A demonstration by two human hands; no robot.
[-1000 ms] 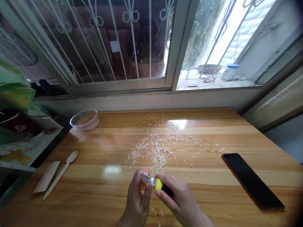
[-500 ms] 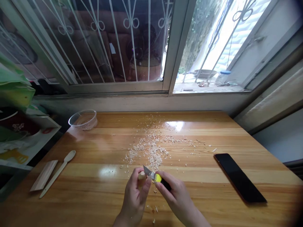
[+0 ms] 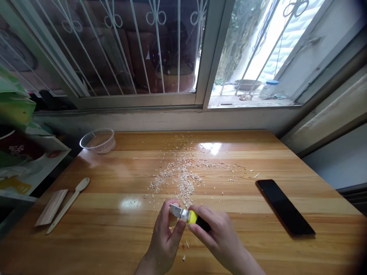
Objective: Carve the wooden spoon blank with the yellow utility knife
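My left hand is closed around a small piece of pale wood, only its end showing above the fingers. In my right hand is a utility knife with a yellow and black handle. Its metal blade points left and lies across the end of the wood, close to my left thumb. Whether the edge is cutting in, I cannot tell. Beyond both hands, many tiny wood shavings are spread over the wooden table.
To the left lie a wooden spoon and a thin flat wood piece. A clear plastic bowl stands at the far left corner. A black phone lies to the right. A barred window rises behind the table.
The knife blade has tilted flatter and now covers more of the wood's end. Both hands stay close together. The whole view has shifted slightly, with the table sitting higher in it.
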